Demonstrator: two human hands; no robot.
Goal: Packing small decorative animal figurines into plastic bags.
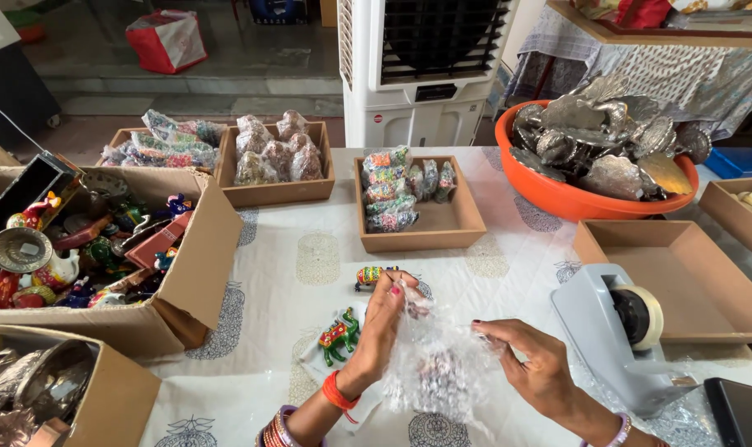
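**Mia:** What are the two hands holding?

**Sam:** A crinkly piece of bubble wrap (434, 364). It sits between the hands, just above the white tablecloth (310, 223). Something small is inside it, but it is too blurry to tell what.

**Mia:** How does the left hand (383, 319) hold it?

**Sam:** Its fingers are pinched together on the top edge of the wrap. The wrap hangs down from that pinch, to the right of the palm.

**Mia:** And the right hand (531, 364)?

**Sam:** Its fingertips are closed on the right side of the wrap. So the wrap is held on both sides and stretched between them.

**Mia:** What is close by?

**Sam:** A little green elephant toy (338, 335) lies just left of the left hand. Another small painted toy (369, 276) lies just above that hand. A grey tape holder (616, 339) stands to the right of the right hand.

**Mia:** And farther away?

**Sam:** A wooden tray (455, 223) holds a few wrapped bundles. An orange bowl (558, 194) is full of silver metal pieces. A big cardboard box (194, 273) on the left is full of colourful toys.
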